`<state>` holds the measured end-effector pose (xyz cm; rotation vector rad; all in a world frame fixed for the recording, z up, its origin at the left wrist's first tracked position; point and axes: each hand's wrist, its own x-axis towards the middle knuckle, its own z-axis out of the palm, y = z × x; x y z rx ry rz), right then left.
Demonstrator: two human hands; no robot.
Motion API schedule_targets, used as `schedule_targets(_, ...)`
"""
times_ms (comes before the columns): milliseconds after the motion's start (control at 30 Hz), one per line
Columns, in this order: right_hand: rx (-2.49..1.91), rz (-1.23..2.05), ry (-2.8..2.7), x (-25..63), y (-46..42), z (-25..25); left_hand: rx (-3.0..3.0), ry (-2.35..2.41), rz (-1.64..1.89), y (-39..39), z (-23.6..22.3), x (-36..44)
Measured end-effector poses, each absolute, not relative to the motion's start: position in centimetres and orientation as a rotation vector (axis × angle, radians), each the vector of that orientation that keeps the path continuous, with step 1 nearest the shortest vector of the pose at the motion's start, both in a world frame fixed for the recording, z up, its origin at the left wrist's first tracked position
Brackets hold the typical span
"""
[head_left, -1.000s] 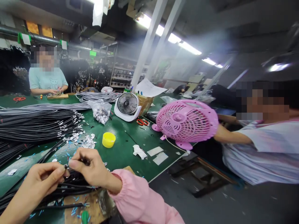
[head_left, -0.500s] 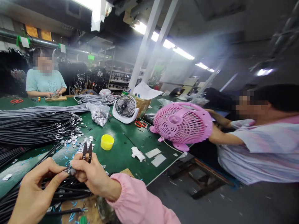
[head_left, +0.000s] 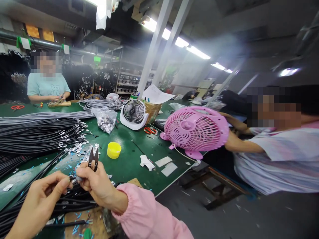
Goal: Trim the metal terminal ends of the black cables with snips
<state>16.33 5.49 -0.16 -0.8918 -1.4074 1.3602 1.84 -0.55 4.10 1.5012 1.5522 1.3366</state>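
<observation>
My right hand [head_left: 96, 184] is closed around a pair of thread snips [head_left: 93, 160], whose dark blades point up from the fist. Its thumb and fingertips also press together at the cable end. Just to the left, my left hand [head_left: 47, 196] pinches the end of a thin dark cable [head_left: 71, 179] between thumb and fingers; most of that end is hidden. Below both hands run several black cables [head_left: 72, 205]. A wooden block [head_left: 72, 217] lies under them, with blue scraps and a cable with bared wires on it.
Bundled grey and black cables [head_left: 37, 134] cover the table's left side. A yellow tub [head_left: 114, 150], a bag of small metal parts [head_left: 106, 121], a white fan [head_left: 134, 114], red-handled scissors [head_left: 150, 130] and a pink fan [head_left: 195, 131] stand beyond. Two other people sit at the table.
My left hand's fingertips have shifted slightly left and turned at the cable end. My right hand stays nearly in place with the snips. The person at right has leaned a little.
</observation>
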Motion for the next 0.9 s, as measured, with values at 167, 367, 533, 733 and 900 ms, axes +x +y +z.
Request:
schedule_targets(167,-0.709,0.526,-1.926,17.4,5.6,0.1,1.488,1.559,1.278,-0.4,3.5,1.6)
schedule_targets(367,-0.463,0.409,-2.187,18.0,5.8,0.5,1.511,1.645,1.256,-0.1,3.4,1.1)
schedule_targets(533,-0.822,1.283,-1.553,17.3,5.6,0.7,1.391,1.567,1.362,-1.2,4.6,2.6)
schedule_targets(733,-0.853,1.293,-1.077,18.5,7.8,2.7,1.334,1.560,1.386,-1.5,4.8,2.7)
schedule_targets(900,-0.886,1.038,-1.431,18.3,6.2,3.3,1.363,1.605,1.464,-1.2,4.2,2.6)
